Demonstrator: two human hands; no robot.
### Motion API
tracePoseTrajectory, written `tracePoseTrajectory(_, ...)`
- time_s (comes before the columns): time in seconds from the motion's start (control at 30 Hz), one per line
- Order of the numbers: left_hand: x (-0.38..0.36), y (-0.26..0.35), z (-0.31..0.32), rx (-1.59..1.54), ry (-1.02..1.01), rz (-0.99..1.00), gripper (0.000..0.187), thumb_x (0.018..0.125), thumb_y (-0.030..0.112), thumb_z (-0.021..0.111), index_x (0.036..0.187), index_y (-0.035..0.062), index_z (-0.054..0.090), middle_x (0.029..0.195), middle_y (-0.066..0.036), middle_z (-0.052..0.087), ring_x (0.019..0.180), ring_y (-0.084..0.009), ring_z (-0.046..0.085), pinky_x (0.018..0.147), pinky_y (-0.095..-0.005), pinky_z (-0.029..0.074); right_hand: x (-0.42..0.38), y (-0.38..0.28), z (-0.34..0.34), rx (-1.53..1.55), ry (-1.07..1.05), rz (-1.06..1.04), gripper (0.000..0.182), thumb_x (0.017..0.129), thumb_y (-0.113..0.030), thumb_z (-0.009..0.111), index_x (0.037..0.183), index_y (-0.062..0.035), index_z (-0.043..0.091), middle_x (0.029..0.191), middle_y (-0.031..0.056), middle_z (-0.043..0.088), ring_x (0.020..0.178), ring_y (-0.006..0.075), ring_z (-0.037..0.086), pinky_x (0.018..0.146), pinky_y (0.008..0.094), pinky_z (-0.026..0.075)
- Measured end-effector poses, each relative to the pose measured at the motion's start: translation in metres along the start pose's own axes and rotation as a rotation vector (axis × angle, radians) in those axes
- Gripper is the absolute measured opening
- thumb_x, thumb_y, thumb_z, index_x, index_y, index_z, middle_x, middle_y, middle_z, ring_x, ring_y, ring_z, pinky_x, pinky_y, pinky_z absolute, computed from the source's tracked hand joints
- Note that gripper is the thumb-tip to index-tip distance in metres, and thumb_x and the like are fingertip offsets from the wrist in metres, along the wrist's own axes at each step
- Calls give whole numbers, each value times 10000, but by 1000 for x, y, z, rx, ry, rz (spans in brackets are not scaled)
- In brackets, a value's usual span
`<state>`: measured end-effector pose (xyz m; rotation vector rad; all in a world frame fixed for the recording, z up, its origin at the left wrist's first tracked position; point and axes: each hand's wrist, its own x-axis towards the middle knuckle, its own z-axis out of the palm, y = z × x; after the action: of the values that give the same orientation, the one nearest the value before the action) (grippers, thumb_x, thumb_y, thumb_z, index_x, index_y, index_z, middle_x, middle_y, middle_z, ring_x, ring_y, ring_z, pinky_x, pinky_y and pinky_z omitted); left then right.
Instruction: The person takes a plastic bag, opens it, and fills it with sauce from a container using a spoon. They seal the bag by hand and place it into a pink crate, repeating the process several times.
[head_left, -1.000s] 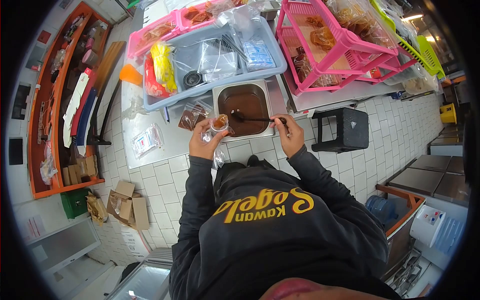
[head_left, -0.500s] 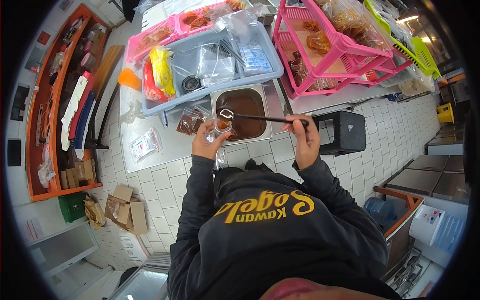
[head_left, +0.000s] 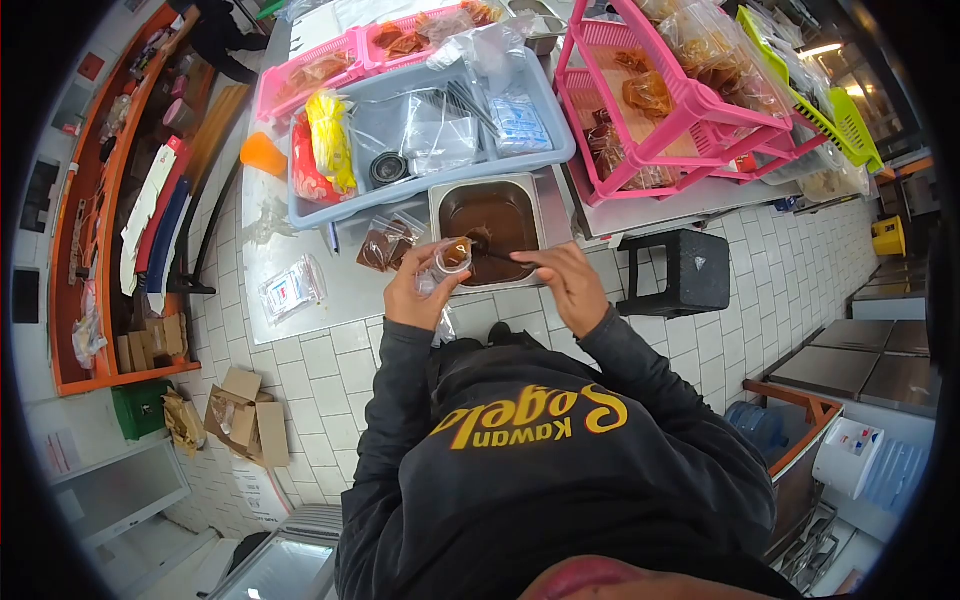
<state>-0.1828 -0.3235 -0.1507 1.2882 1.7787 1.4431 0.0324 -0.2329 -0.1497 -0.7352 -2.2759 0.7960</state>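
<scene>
My left hand (head_left: 414, 290) is closed around a small clear plastic container (head_left: 456, 256) with a round rim and orange-brown content inside. Clear plastic (head_left: 445, 322) hangs just below that hand. Fingers of my right hand (head_left: 570, 284) are pinched on the dark handle of a ladle (head_left: 481, 240), whose head is tilted close by the container's rim. Both are over the near left part of a rectangular metal pan (head_left: 538, 215) of dark brown sauce (head_left: 508, 214). Filled brown sachets (head_left: 388, 241) lie left of the pan.
Behind the pan stands a blue-grey tray (head_left: 560, 150) with plastic bags and yellow ties. A pink rack (head_left: 640, 150) holds bagged food at right, above a black stool (head_left: 690, 272). White packets (head_left: 293, 287) lie left. Another person (head_left: 215, 35) is at the upper left.
My right hand has moved left and slightly down, lowering the ladle head and tilting it beside the container. My left hand has shifted slightly right. Another person has come into view at upper left.
</scene>
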Motion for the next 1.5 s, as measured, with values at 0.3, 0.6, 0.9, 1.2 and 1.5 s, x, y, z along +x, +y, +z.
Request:
tracePoseTrajectory(0.3, -3, 23, -27, 184, 51, 144, 535, 634, 79, 811, 1119, 29, 592, 981, -69, 544, 859, -164, 519, 801, -262, 434, 41, -43, 48, 1105, -214, 663, 229, 963, -190, 509, 1126, -42, 571, 968, -1, 582, 815, 54, 513, 644, 184, 400)
tracePoseTrajectory(0.6, -5, 38, -80, -814, -12, -369, 487, 726, 21, 754, 1155, -35, 532, 962, -88, 602, 899, -162, 572, 845, -283, 430, 83, -73, 49, 1405, -328, 828, 175, 897, -134, 613, 1040, -34, 597, 900, -15, 578, 731, 45, 495, 613, 177, 376)
tracePoseTrajectory(0.9, 8, 7, -108, -205, 122, 6, 549, 749, -90, 570, 1254, 28, 392, 908, -102, 608, 834, -157, 602, 715, -248, 484, 106, -107, 91, 292, 55, 42, 150, 698, 7, 681, 814, -23, 590, 710, 48, 548, 666, 133, 522, 614, 251, 422)
tracePoseTrajectory(1.2, 13, -19, -132, 83, 38, 68, 514, 753, 20, 670, 1209, 31, 431, 1121, -135, 627, 1097, -264, 599, 894, -328, 469, 133, -102, 117, 298, 25, 52, 162, 705, 3, 639, 856, -47, 610, 714, 34, 546, 681, 151, 512, 617, 261, 426)
tracePoseTrajectory(1.5, 15, -35, -187, -295, -95, -284, 103, 791, 12, 683, 842, -1, 594, 848, -68, 634, 712, -127, 581, 667, -226, 451, 146, -122, 122, 563, -264, 261, 179, 774, -188, 718, 812, -46, 614, 746, 35, 570, 708, 147, 525, 632, 273, 410)
